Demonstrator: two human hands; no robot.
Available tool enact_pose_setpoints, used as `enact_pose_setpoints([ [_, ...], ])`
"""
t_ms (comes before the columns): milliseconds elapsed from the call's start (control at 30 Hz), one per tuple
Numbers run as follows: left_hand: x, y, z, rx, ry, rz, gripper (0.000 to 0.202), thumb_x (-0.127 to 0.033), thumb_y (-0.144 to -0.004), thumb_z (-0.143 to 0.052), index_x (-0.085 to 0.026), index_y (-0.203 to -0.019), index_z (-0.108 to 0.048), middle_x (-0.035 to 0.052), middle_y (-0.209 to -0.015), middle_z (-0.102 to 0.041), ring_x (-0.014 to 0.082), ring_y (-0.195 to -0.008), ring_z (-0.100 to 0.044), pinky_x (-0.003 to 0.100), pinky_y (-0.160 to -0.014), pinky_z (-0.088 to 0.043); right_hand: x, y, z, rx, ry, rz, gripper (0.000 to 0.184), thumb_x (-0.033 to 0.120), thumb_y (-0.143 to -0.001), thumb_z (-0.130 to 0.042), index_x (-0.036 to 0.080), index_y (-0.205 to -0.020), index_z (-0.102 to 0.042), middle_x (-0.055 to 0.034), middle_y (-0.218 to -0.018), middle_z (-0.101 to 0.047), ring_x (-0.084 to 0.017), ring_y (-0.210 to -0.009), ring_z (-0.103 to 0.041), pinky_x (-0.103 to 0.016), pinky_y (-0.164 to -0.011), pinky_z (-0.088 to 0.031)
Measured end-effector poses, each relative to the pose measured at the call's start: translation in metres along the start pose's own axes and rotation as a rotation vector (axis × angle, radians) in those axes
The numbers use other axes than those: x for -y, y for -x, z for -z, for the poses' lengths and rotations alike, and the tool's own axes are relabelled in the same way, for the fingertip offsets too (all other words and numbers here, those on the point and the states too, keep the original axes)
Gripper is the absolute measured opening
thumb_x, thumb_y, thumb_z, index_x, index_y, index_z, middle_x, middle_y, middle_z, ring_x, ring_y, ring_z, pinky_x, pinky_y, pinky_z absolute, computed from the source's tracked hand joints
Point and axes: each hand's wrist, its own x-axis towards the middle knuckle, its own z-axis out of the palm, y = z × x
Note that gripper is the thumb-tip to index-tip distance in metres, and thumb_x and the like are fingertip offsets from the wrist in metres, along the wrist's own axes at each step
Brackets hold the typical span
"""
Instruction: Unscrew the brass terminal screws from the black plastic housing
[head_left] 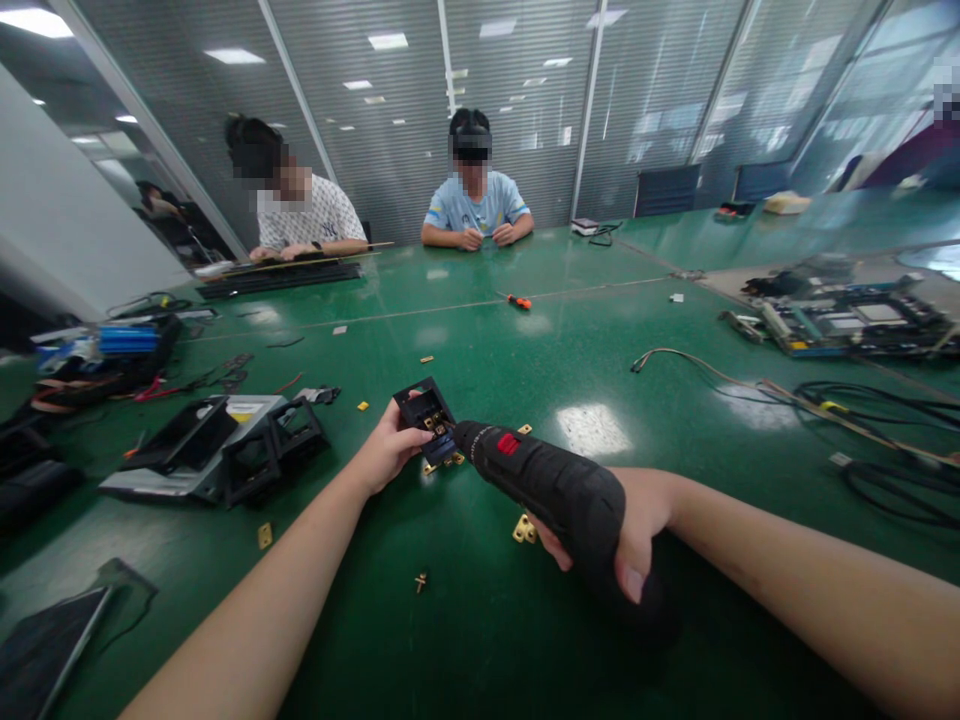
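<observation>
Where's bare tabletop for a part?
Green tabletop between the orange screwdriver and black power drill, left of the loose cable. Another patch right of the small screws, in front of the gold plates. Crowded: left, around the silver panel; right, around the circuit board.

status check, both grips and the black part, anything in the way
Left grip holding black part. Right grip around black power driver, nose at part's edge, contact unclear. Loose gold-coloured pieces nearby, none visibly blocking.
</observation>
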Motion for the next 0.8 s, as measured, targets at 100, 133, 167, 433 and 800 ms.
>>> enact_pose_setpoints([
  [100, -0.0006, 0.0000, -0.0005, -0.007, 0.009, 0.008, 0.068, -0.012, -0.061, -0.082, -0.028, -0.120, -0.052, 0.0001, -0.105, -0.071, 0.0245, -0.097, -0.074, 0.045, -0.094, -0.059, -0.0014, 0.0004, -0.0001, -0.002, -0.005, -0.014, 0.069, 0.053, -0.048, -0.099, 0.013, -0.096, -0.070, -0.0065, -0.089, -0.072, -0.021, -0.083, -0.065, -0.034, -0.076, -0.055],
  [133, -0.0004, -0.0003, -0.0003, -0.007, 0.009, 0.003, 0.067, -0.012, -0.061, -0.081, -0.028, -0.120, -0.053, 0.0000, -0.105, -0.071, 0.0244, -0.096, -0.074, 0.045, -0.094, -0.059, -0.0020, 0.0004, -0.0002, -0.005, -0.010, -0.014, 0.070, 0.053, -0.047, -0.099, 0.013, -0.095, -0.070, -0.0065, -0.089, -0.071, -0.022, -0.082, -0.065, -0.034, -0.076, -0.055],
  [167, 0.0000, -0.0006, 0.0000, -0.005, 0.005, -0.004, 0.067, -0.012, -0.061, -0.081, -0.028, -0.120, -0.053, 0.0000, -0.105, -0.071, 0.0245, -0.096, -0.073, 0.045, -0.094, -0.059, -0.0025, 0.0004, -0.0002, -0.006, -0.014, -0.013, 0.070, 0.053, -0.047, -0.099, 0.012, -0.095, -0.069, -0.0066, -0.088, -0.071, -0.022, -0.082, -0.065, -0.034, -0.076, -0.055],
  [433, 0.0001, -0.0009, 0.0001, -0.001, -0.017, -0.014, 0.066, -0.013, -0.061, -0.081, -0.029, -0.119, -0.053, 0.0007, -0.106, -0.071, 0.0264, -0.099, -0.074, 0.046, -0.094, -0.059, -0.0009, 0.0000, 0.0005, 0.006, 0.011, -0.004, 0.067, 0.054, -0.049, -0.098, 0.014, -0.094, -0.070, -0.0054, -0.089, -0.071, -0.021, -0.083, -0.066, -0.033, -0.076, -0.056],
  [800, -0.0017, 0.0006, -0.0013, -0.025, 0.014, 0.016, 0.069, -0.011, -0.059, -0.082, -0.028, -0.120, -0.054, 0.0000, -0.103, -0.071, 0.0265, -0.099, -0.074, 0.049, -0.098, -0.058, -0.0014, 0.0001, 0.0000, 0.004, 0.009, -0.002, 0.068, 0.054, -0.049, -0.099, 0.013, -0.095, -0.070, -0.0059, -0.090, -0.072, -0.021, -0.084, -0.066, -0.034, -0.077, -0.056],
])
